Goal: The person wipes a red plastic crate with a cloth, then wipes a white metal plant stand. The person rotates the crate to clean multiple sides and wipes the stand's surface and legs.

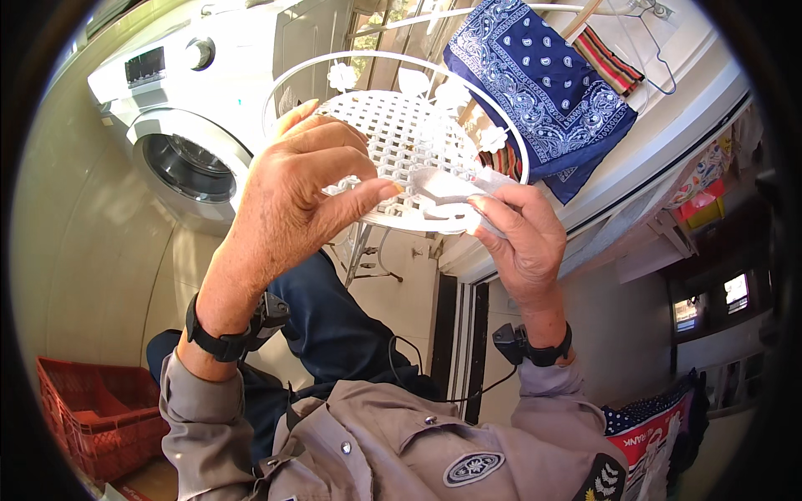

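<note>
A white openwork metal basket [401,134] with a round rim and flower ornaments is before me, its woven-looking base tilted towards me. My right hand [526,228] pinches a white cloth or tissue [442,186] at the near right side of the rim. The cloth lies partly over the lattice. My left hand [307,181] is over the left side of the basket, its thumb and index finger bent towards each other above the lattice. Its other fingers overlap the far left part, and I cannot tell whether they grip the rim.
A front-loading washing machine [188,160] stands at the left. A blue paisley bandana [539,94] hangs from a white rail at the upper right, near a wire hanger [658,62]. A red plastic crate [103,416] sits lower left. Metal legs [358,253] show below the basket.
</note>
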Demonstrator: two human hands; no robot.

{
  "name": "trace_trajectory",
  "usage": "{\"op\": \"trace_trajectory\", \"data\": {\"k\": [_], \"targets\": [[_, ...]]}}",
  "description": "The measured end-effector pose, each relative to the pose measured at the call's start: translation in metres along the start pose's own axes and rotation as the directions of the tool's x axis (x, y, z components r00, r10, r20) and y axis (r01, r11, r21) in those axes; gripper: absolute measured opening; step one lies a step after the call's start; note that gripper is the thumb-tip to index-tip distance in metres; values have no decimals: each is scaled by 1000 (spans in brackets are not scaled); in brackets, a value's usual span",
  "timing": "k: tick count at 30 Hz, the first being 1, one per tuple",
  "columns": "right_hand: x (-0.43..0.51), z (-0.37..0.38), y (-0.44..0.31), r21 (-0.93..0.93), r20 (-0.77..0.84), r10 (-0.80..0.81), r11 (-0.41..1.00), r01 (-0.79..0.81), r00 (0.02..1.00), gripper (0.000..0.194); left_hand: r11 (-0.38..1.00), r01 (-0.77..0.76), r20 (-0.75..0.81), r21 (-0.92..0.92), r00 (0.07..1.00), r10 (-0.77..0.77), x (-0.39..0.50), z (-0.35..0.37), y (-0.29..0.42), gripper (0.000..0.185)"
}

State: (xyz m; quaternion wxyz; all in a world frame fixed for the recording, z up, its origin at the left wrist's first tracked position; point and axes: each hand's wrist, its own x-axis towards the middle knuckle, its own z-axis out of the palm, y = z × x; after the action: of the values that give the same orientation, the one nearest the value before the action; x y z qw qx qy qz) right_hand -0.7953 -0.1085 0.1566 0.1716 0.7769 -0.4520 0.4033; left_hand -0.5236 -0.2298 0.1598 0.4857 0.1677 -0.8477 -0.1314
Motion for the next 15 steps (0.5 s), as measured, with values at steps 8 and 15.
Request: {"op": "trace_trajectory", "data": {"k": [8,15], "targets": [[5,12,1,-22,-71,-96,995,95,993,44,917,-151,113,368,987,117,-7,13,24,44],[-5,-3,57,41,-27,-58,997,59,998,32,910,-156,84,385,987,134,-12,10,22,43]]}}
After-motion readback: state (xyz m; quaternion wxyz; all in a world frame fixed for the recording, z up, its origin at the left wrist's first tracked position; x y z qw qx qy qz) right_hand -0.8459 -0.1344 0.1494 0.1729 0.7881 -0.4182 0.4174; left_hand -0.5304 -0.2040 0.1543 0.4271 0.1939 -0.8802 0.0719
